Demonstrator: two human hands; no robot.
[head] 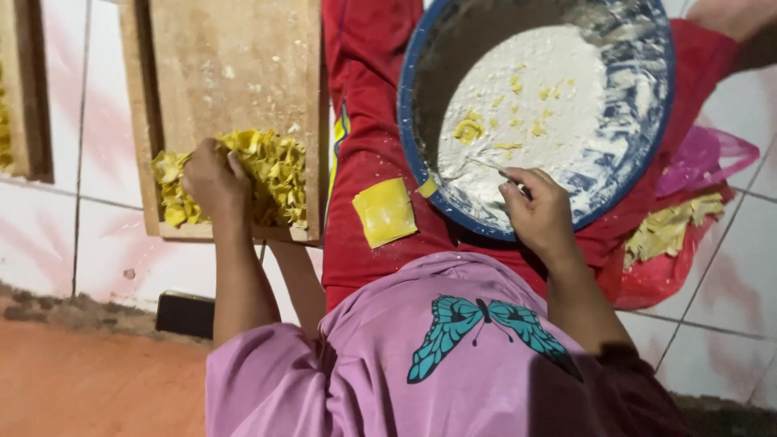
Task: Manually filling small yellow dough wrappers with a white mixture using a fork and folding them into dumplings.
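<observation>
Left hand (212, 180) pressed onto dumpling pile (271, 174) on board (235, 65), grip curled over pieces. Right hand (538, 212) pinches spoon (495, 170) in filling bowl (660, 105). Wrapper (385, 212) lies loose on lap. Risk: wrapper slides off thigh; pile near board edge may spill.

Single head-worn view, looking steeply down from close range onto the person's lap, blue bowl (537, 113) and wooden board (231, 77)
</observation>
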